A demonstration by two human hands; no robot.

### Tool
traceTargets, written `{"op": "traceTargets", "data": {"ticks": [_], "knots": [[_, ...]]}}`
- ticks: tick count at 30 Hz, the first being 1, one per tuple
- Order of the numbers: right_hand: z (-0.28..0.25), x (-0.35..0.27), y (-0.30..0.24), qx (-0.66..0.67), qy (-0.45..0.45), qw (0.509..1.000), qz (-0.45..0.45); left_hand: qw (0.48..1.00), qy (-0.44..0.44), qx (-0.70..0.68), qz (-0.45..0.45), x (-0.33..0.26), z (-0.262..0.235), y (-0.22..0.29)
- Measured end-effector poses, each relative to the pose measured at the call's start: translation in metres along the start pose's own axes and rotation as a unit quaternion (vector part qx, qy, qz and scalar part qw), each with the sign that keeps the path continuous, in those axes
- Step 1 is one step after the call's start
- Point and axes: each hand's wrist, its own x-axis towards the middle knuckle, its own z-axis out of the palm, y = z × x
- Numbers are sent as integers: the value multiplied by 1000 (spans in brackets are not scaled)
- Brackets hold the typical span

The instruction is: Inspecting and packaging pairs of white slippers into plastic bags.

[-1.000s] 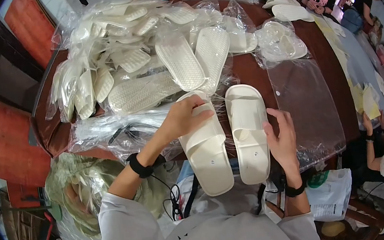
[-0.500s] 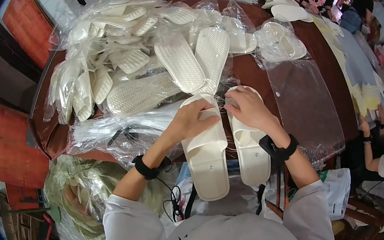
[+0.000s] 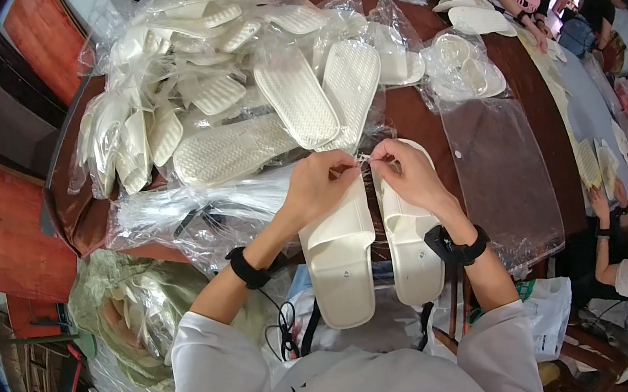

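Note:
A pair of cream slippers lies side by side before me, the left slipper [image 3: 341,272] and the right slipper [image 3: 415,262], their near ends overhanging the table edge. Above their far ends, my left hand [image 3: 326,182] and my right hand [image 3: 406,170] face each other, fingertips pinched almost together. Between the fingertips shows a thin white plastic strand [image 3: 364,158], held from both sides; its exact form is too small to make out. My hands partly cover the slippers' straps. Just beyond lie two bagged slippers with textured soles upward [image 3: 297,99].
Bagged slippers [image 3: 195,77] are heaped at the far left. A bundle of clear plastic strands [image 3: 205,210] lies left of my hands, an empty clear bag [image 3: 501,171] at the right. An open green sack [image 3: 135,315] stands below left. Several people work around the table.
Both hands have come together from the slippers' straps and now pinch a thin strand between them. Across the table, a person in yellow has brought slippers into view.

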Motion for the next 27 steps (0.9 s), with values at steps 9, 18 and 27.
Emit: {"op": "traceTargets", "data": {"ticks": [9,18,27], "knots": [[0,-5,-9,11,77,995,-55,996,40,-82,10,6,7,-5],[0,1,-17,-57,82,985,-143,999,32,7,15,5,6,8],[-1,1,-16,-82,70,986,-131,995,79,22,54,3,14,8]]}}
